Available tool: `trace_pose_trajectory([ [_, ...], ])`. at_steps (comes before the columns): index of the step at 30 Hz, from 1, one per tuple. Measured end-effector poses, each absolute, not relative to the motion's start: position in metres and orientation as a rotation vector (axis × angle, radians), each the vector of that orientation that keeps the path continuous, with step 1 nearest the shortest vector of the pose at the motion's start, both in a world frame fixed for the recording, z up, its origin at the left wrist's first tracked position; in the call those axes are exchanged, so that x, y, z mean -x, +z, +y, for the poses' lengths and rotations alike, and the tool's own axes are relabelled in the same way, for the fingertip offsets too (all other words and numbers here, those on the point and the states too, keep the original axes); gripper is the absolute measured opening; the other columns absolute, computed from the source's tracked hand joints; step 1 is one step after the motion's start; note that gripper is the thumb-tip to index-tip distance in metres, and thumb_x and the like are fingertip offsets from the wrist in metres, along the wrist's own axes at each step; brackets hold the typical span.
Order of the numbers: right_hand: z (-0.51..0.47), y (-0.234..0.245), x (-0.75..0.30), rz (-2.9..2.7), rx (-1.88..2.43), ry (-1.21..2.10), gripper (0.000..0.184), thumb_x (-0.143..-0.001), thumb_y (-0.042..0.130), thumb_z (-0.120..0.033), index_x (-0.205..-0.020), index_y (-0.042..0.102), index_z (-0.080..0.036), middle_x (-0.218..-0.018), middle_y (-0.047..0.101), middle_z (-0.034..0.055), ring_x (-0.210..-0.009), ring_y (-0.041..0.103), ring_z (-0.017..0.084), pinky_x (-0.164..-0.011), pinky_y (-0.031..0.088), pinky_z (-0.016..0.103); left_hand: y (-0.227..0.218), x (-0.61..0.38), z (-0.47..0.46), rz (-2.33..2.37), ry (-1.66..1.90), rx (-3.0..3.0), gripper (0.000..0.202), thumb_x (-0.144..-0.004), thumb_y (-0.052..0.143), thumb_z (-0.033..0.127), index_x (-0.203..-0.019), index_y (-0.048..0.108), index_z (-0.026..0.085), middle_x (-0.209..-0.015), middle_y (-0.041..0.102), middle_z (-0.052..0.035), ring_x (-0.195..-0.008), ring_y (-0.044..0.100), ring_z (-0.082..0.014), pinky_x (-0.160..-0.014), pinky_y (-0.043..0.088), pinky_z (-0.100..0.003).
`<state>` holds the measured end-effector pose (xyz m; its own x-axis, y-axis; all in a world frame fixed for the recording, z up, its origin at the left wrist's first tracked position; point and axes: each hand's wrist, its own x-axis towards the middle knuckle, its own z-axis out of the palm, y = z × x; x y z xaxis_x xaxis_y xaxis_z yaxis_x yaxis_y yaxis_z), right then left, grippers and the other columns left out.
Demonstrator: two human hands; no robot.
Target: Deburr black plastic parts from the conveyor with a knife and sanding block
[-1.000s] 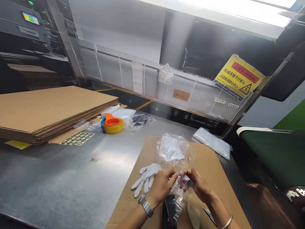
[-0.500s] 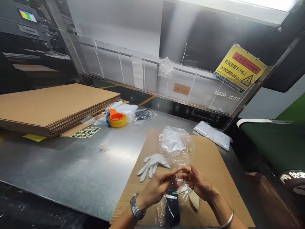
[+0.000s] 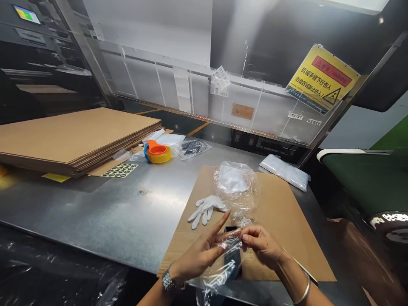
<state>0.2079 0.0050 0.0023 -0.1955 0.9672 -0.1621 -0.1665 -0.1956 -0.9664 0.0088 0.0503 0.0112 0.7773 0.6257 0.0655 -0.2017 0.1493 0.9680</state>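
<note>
Head view: over the cardboard sheet (image 3: 280, 225) on the metal desk (image 3: 127, 221), the right hand (image 3: 263, 246) has its grip pinched on a clear plastic bag (image 3: 221, 274), which hangs above a dark object (image 3: 234, 257), while the left hand (image 3: 199, 257) touches it, fingers spread, whether gripping I cannot tell.

1. Yellow rectangular warning sign (image 3: 323, 80) with a red band: "警告 / WARNING", "机械手臂下行伤人", "活动区域禁止进入!"
2. Small white rectangular label (image 3: 295, 115) below the sign: black characters, too blurred to read.
3. Pale-yellow sheet of round black stickers (image 3: 120, 170), far left of the sign: print too small.
</note>
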Motion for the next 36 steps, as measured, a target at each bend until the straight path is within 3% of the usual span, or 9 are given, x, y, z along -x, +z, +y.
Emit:
trace_pose_trajectory([
  [3,0.004,0.003,-0.207,-1.184,1.179,1.412,0.024,-0.073,0.068,-0.039,-0.075,0.071,-0.016,-0.066,0.059,0.0004,-0.064,0.05,0.01,-0.064,0.039,0.023,0.003,-0.006,0.05,0.585,0.612,-1.355,0.067,-0.087,0.047,0.035,-0.143,0.012,0.029,-0.113,0.065,-0.0093,-0.056,0.058,-0.0101,-0.054,0.046,-0.023],
  [6,0.0,0.008,-0.203,-1.268,1.261,1.247,0.023,-0.076,0.065,-0.039,-0.077,0.072,-0.017,-0.065,0.059,0.0013,-0.062,0.05,0.012,-0.061,0.039,0.025,-0.008,-0.002,0.047,0.899,0.909,-1.589,0.057,-0.084,0.05,0.037,-0.138,0.033,0.027,-0.117,0.061,-0.0094,-0.087,0.061,-0.02,-0.072,0.047,-0.032],
  [9,-0.006,0.015,-0.193,-1.352,1.313,1.023,0.017,-0.079,0.062,-0.033,-0.08,0.072,-0.019,-0.069,0.059,0.0025,-0.068,0.05,0.014,-0.065,0.038,0.028,-0.013,0.001,0.037,1.279,1.304,-1.691,0.028,-0.078,0.057,0.037,-0.099,0.065,0.022,-0.099,0.065,-0.0077,-0.097,0.054,-0.0247,-0.086,0.039,-0.038],
  [12,-0.013,0.016,-0.176,-1.671,1.283,0.521,0.017,-0.083,0.055,-0.021,-0.091,0.07,-0.022,-0.072,0.055,0.0034,-0.072,0.048,0.015,-0.065,0.038,0.029,-0.006,-0.001,0.018,1.172,1.098,-1.499,0.026,-0.079,0.055,0.042,-0.068,0.062,0.019,-0.063,0.056,-0.0012,-0.064,0.053,-0.0163,-0.063,0.041,-0.027],
  [15,-0.019,0.011,-0.158,-1.975,1.128,-0.149,0.02,-0.084,0.05,-0.012,-0.083,0.069,-0.019,-0.068,0.051,0.0037,-0.067,0.045,0.015,-0.058,0.036,0.027,0.003,-0.008,0.003,0.827,0.859,-1.076,0.025,-0.075,0.062,0.042,-0.079,0.062,0.017,-0.063,0.054,0.0016,-0.056,0.047,-0.0103,-0.055,0.038,-0.022],
  [19,-0.025,0.005,-0.146,-2.121,0.951,-0.441,0.019,-0.084,0.047,-0.009,-0.082,0.066,-0.013,-0.07,0.057,0.006,-0.074,0.049,0.017,-0.067,0.039,0.031,0.006,-0.012,-0.003,0.644,0.821,-0.503,0.02,-0.068,0.072,0.029,-0.073,0.058,0.015,-0.069,0.055,0.001,-0.062,0.049,-0.0084,-0.061,0.041,-0.02],
  [24,-0.033,0.004,-0.147,-2.183,0.884,-0.384,0.026,-0.085,0.04,-0.009,-0.094,0.063,-0.014,-0.079,0.062,0.0054,-0.08,0.052,0.017,-0.077,0.038,0.034,-0.009,-0.011,-0.007,0.708,0.991,-0.332,0.024,-0.063,0.076,0.022,-0.069,0.054,0.016,-0.061,0.055,0.003,-0.059,0.049,-0.0081,-0.059,0.041,-0.02],
  [30,-0.044,-0.014,-0.144,-1.727,1.318,0.141,0.034,-0.086,0.05,-0.03,-0.116,0.046,-0.013,-0.092,0.058,0.0093,-0.079,0.056,0.018,-0.065,0.047,0.028,-0.02,-0.013,-0.015,0.95,1.215,-0.546,0.027,-0.067,0.073,0.036,-0.074,0.056,0.015,-0.062,0.058,0.0018,-0.059,0.051,-0.0093,-0.061,0.043,-0.021],
  [36,-0.039,-0.02,-0.139,-1.673,1.577,0.507,0.021,-0.091,0.042,-0.025,-0.081,0.06,-0.019,-0.073,0.06,0.0038,-0.069,0.056,0.015,-0.062,0.044,0.026,-0.043,-0.013,-0.024,1.164,1.298,-0.843,0.022,-0.077,0.061,0.039,-0.079,0.053,0.019,-0.066,0.057,0.0021,-0.061,0.054,-0.0123,-0.059,0.045,-0.023],
])
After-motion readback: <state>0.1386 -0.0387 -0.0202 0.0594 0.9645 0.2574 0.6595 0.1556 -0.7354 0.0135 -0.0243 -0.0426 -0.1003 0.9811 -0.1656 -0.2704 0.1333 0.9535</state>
